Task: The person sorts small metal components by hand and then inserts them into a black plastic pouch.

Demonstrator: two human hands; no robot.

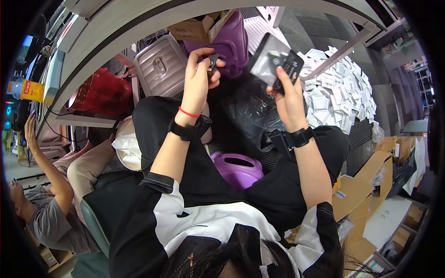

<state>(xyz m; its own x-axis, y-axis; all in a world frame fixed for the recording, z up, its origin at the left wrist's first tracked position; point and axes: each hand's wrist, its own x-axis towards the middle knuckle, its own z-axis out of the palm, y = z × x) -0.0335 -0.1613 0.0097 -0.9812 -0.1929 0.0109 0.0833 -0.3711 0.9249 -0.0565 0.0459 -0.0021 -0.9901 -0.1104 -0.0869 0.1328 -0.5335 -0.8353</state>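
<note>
My left hand [199,78] is raised ahead of me with its fingers curled round a small dark piece [213,61], whose kind I cannot make out. To the right, my right hand [291,99] pinches a flat black pouch with a clear window [274,62] between thumb and fingers; something pale shows through the window. A crumpled black plastic bag [252,109] lies below and between the two hands. Beyond the right hand spreads a heap of small white packets [340,90] on the floor.
A grey lidded storage box [160,65], a purple bin [229,46] with an open cardboard box [192,30], and a red bucket [104,95] stand ahead. Purple plastic [238,171] sits between my legs. Another person [51,217] is at left; cardboard [366,190] lies right.
</note>
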